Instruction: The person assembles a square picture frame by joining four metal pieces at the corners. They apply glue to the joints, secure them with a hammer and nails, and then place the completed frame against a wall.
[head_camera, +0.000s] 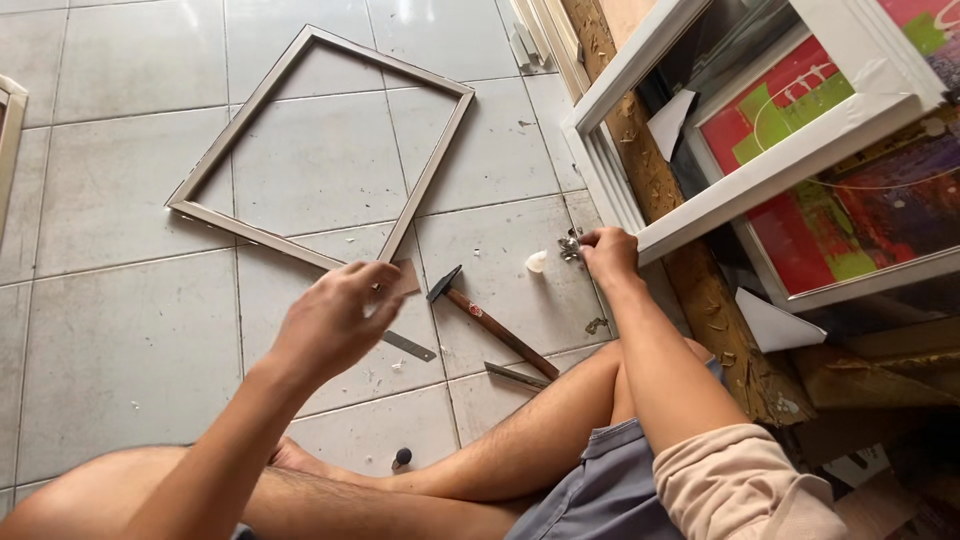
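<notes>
While left hand (335, 318) pinches cardboard piece (404, 277) — right hand (606, 252) grips metal bits (570, 246)

The left hand (335, 320) is motion-blurred, hiding part of a small brown card (405, 277). At three o'clock, the colourful framed pictures (850, 190) run off the edge. The right hand (608, 250) pinches tiny metal bits (570, 245), too small to identify.

I see open floor (120, 300) on my left, bare tiles up to the empty frame (320, 150). Ahead of my knees the hammer (490, 320) and two metal strips (408, 345) lie in the way. On the right, stacked white frames (760, 170) close off passage.
</notes>
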